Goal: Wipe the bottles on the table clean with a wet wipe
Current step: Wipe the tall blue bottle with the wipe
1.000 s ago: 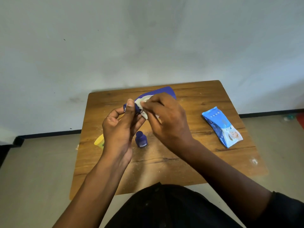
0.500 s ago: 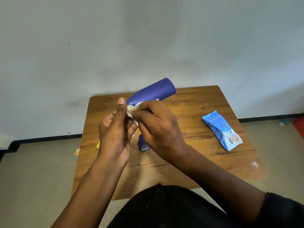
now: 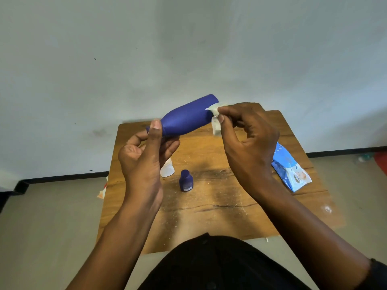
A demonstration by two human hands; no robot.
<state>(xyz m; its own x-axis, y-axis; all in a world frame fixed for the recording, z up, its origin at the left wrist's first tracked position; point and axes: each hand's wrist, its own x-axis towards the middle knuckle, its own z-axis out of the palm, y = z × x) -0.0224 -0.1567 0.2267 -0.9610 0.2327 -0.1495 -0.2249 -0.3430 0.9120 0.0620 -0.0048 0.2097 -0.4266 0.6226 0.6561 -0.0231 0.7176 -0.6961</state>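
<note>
My left hand (image 3: 144, 158) grips the neck end of a large dark blue bottle (image 3: 188, 117), which lies tilted above the table with its base pointing up and right. My right hand (image 3: 249, 139) pinches a white wet wipe (image 3: 215, 122) against the bottle's base end. A small dark blue bottle (image 3: 185, 181) stands upright on the wooden table (image 3: 219, 206) below my hands. A white bottle (image 3: 167, 169) stands to its left, partly hidden behind my left hand.
A light blue pack of wet wipes (image 3: 291, 170) lies at the table's right side. White specks are scattered over the tabletop. A pale wall rises behind the table, and a grey floor surrounds it.
My right hand has slid the wipe from the bottle's neck along its body to the base end. The bottle has lifted higher and my hands have moved apart.
</note>
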